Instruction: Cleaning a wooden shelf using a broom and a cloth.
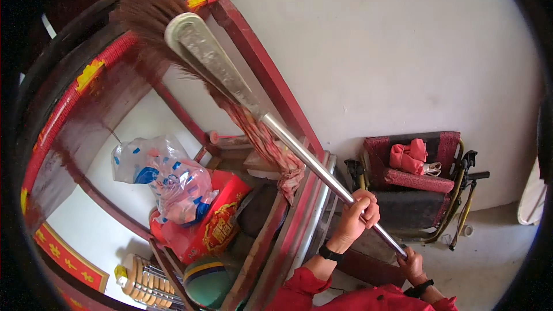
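A broom (322, 171) with a shiny metal pole runs slantwise from lower right to upper left. My left hand (358, 217) is wrapped round the pole's lower half. My right hand (411, 266) is closed round its bottom end. The brown bristles (151, 11) spread from a grey holder and are slightly blurred. They lie in front of the upper part of a dark red wooden frame (262, 69); whether they touch it I cannot tell. A crumpled reddish cloth (265, 141) hangs behind the pole.
Inside the frame are a clear plastic bag (155, 164), a red box (216, 219) and a green rounded object (208, 282). Slatted wooden pieces (147, 282) stand at lower left. A folded chair (412, 193) with a red bundle (409, 157) leans by the white wall (403, 40).
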A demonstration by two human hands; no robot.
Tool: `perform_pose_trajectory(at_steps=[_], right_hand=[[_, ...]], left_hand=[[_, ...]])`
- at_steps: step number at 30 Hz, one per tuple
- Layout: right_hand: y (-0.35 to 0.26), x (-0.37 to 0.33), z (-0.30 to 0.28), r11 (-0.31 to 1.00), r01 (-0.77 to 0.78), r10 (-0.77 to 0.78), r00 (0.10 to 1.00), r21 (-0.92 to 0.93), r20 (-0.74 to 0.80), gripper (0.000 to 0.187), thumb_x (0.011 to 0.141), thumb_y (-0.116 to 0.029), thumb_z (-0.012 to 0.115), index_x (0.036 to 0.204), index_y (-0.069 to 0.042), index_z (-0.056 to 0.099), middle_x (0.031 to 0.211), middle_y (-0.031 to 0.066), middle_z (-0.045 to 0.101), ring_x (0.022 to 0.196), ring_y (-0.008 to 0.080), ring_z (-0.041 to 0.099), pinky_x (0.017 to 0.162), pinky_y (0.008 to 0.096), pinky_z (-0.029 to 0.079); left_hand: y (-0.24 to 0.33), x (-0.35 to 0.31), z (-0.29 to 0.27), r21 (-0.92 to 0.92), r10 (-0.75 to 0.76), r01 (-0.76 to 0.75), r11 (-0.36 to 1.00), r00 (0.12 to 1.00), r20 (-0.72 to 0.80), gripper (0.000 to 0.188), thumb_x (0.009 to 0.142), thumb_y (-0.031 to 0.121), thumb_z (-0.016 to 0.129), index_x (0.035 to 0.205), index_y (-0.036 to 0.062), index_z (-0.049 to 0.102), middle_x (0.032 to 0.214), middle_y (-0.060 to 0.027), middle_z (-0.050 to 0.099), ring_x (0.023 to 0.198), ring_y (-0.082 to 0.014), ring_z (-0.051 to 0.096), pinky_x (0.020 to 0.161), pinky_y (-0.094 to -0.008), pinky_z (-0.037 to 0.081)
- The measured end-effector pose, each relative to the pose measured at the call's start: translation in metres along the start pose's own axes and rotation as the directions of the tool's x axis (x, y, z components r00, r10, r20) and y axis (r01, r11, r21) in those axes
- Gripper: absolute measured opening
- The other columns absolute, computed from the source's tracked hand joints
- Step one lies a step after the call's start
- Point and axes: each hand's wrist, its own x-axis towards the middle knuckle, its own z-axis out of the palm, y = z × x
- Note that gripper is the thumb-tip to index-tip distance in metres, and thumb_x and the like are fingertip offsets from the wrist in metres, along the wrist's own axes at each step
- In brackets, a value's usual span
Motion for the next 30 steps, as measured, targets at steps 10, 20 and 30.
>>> perform_pose_trajectory(at_steps=[10, 20, 30], right_hand=[[0.011, -0.03, 0.012, 0.993, -0.098, 0.098, 0.995, 0.069, -0.005, 0.019, 0.073, -0.016, 0.065, 0.069, -0.005, 0.05, 0.055, 0.0177, 0.05, 0.05, 0.0373, 0.053, 0.047, 0.0416, 0.041], [0.037, -0.034, -0.003, 0.926, -0.373, 0.376, 0.899, -0.056, 0.225, 0.013, 0.07, -0.011, 0.062, 0.08, -0.002, 0.06, 0.068, 0.0212, 0.059, 0.062, 0.0387, 0.059, 0.056, 0.0407, 0.046], [0.014, -0.028, -0.021, 0.906, -0.422, 0.344, 0.768, 0.023, 0.54, 0.019, 0.078, -0.012, 0.054, 0.089, 0.001, 0.062, 0.068, 0.0086, 0.057, 0.062, 0.016, 0.05, 0.055, 0.0355, 0.042]], left_hand=[[-0.009, -0.004, -0.003, 0.092, -0.106, 0.12, 0.988, 0.984, -0.142, 0.015, 0.092, 0.02, 0.048, 0.096, 0.0066, 0.052, 0.061, -0.0016, 0.043, 0.05, -0.0158, 0.044, 0.051, -0.0296, 0.039], [-0.028, -0.021, -0.025, 0.224, -0.191, 0.21, 0.952, 0.976, -0.105, 0.036, 0.092, 0.025, 0.053, 0.116, -0.0022, 0.052, 0.072, -0.0062, 0.058, 0.072, -0.0184, 0.063, 0.068, -0.03, 0.052], [-0.053, -0.062, -0.041, 0.234, -0.215, 0.243, 0.942, 0.967, -0.139, 0.064, 0.089, 0.043, 0.055, 0.134, -0.0003, 0.04, 0.083, -0.0078, 0.065, 0.079, -0.014, 0.061, 0.077, -0.0295, 0.047]])
